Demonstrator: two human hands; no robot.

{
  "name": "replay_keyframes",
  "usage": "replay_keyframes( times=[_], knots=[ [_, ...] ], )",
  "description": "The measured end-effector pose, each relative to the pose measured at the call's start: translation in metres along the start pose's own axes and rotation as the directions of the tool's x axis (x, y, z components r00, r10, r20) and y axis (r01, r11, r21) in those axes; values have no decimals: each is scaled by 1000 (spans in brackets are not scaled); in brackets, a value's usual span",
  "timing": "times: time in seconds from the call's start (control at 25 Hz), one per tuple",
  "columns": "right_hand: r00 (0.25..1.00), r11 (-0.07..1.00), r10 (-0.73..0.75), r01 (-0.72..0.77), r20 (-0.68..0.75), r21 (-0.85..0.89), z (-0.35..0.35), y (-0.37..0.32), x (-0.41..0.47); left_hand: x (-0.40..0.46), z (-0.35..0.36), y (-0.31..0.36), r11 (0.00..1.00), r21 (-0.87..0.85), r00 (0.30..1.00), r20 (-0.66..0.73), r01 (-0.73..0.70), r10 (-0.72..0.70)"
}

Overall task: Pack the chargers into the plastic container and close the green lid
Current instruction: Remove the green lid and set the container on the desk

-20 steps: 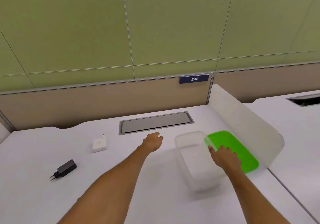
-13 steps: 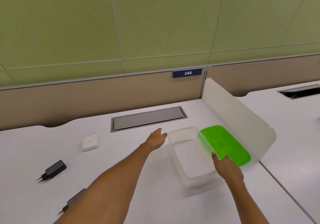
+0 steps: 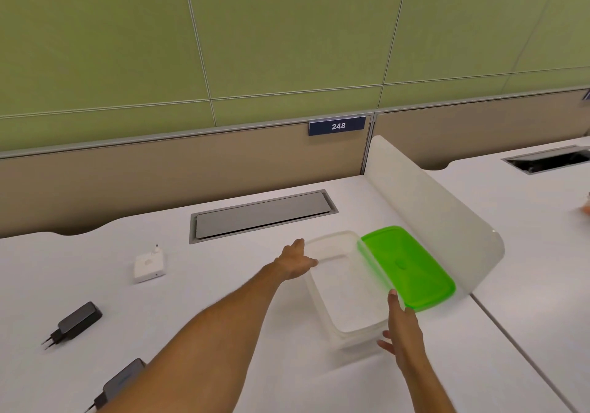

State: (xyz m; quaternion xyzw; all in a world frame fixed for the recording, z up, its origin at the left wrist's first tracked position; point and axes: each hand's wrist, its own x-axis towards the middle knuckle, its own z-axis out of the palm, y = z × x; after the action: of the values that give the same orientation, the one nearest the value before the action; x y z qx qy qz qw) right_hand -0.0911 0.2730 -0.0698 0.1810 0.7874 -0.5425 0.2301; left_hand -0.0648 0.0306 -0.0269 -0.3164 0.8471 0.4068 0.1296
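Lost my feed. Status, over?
Left hand and right hand open, bracing empty container. Green lid off, beside it. Three chargers out on desk. Nothing blocking.

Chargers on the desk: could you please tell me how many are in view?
3. A white charger lies left of the container, a black charger nearer the left edge, and another dark charger is partly hidden behind the left forearm. More may lie outside the picture.

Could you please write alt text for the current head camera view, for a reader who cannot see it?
Two bare hands, left hand and right hand, flank an empty clear plastic container on a white desk; its green lid lies alongside, with a white charger and two black chargers left.
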Motion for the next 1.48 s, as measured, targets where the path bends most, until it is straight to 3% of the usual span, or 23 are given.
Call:
replay_keyframes(
  times=[0.28, 0.44, 0.64, 1.0, 1.48],
  knots=[
    [1000, 995, -2, 3, -7, 103, 6, -6, 5, 3, -2, 4, 984, -175, 1000, -15, -9, 7],
    [994, 994, -102, 103, -46, 26, 17, -19, 4, -1, -18, -7, 988, -152, 996, -78, 30, -42],
    [965, 962, -258, 252, -48, -108, 53, -50, -6, -15, -48, -38, 960, -270, 973, -188, 78, -132],
    [871, 834, -453, 489, 189, -256, 127, -97, -25, -51, -68, -115, 892, -429, 881, -355, 144, -313],
    [792, 721, -420, 588, 443, -368, 174, -101, -24, -86, -49, -165, 840, -519, 808, -420, 158, -412]
  ],
)
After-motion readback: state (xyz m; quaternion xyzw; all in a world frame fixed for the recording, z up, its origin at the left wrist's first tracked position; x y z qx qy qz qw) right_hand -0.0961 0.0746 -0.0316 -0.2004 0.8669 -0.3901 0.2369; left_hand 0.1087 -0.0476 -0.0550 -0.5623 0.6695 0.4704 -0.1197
